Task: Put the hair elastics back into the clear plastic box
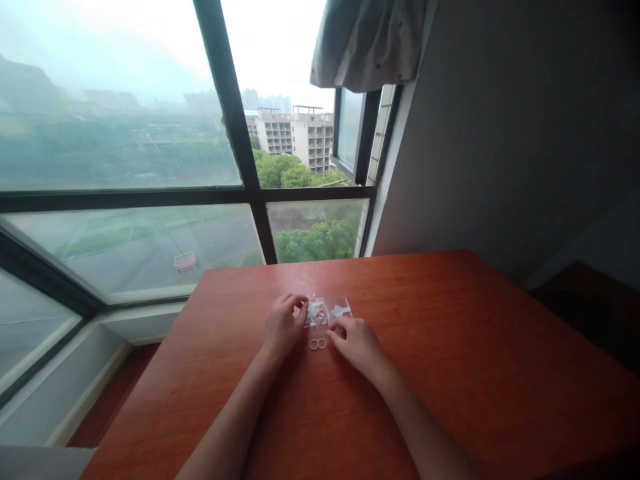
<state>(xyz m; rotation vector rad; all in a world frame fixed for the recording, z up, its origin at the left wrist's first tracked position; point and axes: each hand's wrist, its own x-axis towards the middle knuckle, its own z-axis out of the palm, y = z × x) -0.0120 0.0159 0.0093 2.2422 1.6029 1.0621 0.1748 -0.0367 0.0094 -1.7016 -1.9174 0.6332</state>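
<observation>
Two small clear plastic bags lie side by side near the middle of the table. The left bag [317, 315] has small coloured pieces in it, with pink and green showing. A white piece shows in the right bag [341, 309]. My left hand [284, 325] is closed with its fingertips at the left bag's left edge, seemingly pinching it. Just below the right bag, my right hand [358, 340] has its fingers curled in a pinch; what is between them is too small to tell. Two pale rings [318, 344] lie side by side on the tabletop between my hands.
The reddish-brown wooden table [450, 373] reaches to the window wall. Dark window frames [255, 195] stand behind it, with an opened pane [350, 130] at the right. A grey curtain [370, 47] hangs above. A plain wall [475, 147] rises on the right.
</observation>
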